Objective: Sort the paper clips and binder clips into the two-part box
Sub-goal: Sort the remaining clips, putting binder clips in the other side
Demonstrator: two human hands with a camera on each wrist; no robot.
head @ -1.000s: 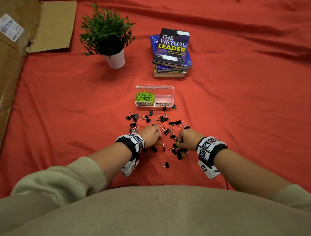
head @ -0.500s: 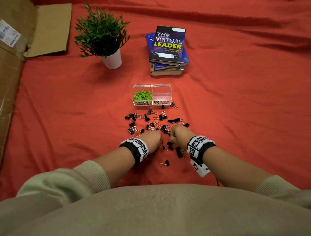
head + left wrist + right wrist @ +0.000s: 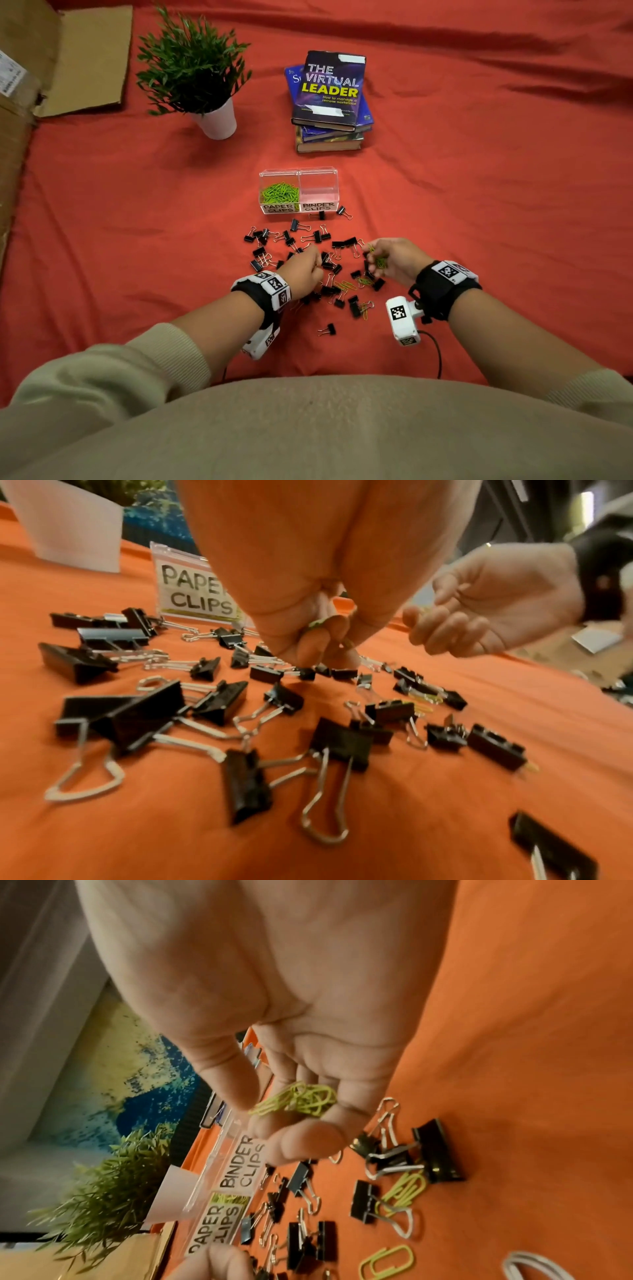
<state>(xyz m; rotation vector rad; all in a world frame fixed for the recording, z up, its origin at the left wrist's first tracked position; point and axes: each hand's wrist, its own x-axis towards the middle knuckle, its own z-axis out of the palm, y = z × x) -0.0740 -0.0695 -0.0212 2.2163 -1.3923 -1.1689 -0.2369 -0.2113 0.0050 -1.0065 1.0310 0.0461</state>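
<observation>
The clear two-part box [image 3: 337,183] stands on the red cloth. Its PAPER CLIPS half holds green paper clips [image 3: 279,193]; nothing shows in its BINDER CLIPS half [image 3: 318,188]. Black binder clips [image 3: 317,236] lie scattered in front of it, with a few loose green paper clips [image 3: 364,281] among them. My left hand [image 3: 313,266] is curled low over the pile; in the left wrist view its fingertips [image 3: 310,649] pinch something green [image 3: 316,624]. My right hand [image 3: 375,261] is raised, turned palm up, and cups several green paper clips [image 3: 301,1099].
A potted plant in a white pot [image 3: 217,120] stands behind the box to the left, and a stack of books [image 3: 330,99] right behind the box. Flattened cardboard [image 3: 82,58] lies at the far left. Bare red cloth [image 3: 496,205] spreads to the right.
My right hand has lifted off the pile, moved right and turned palm up with green paper clips in it. My left hand stays curled over the pile.
</observation>
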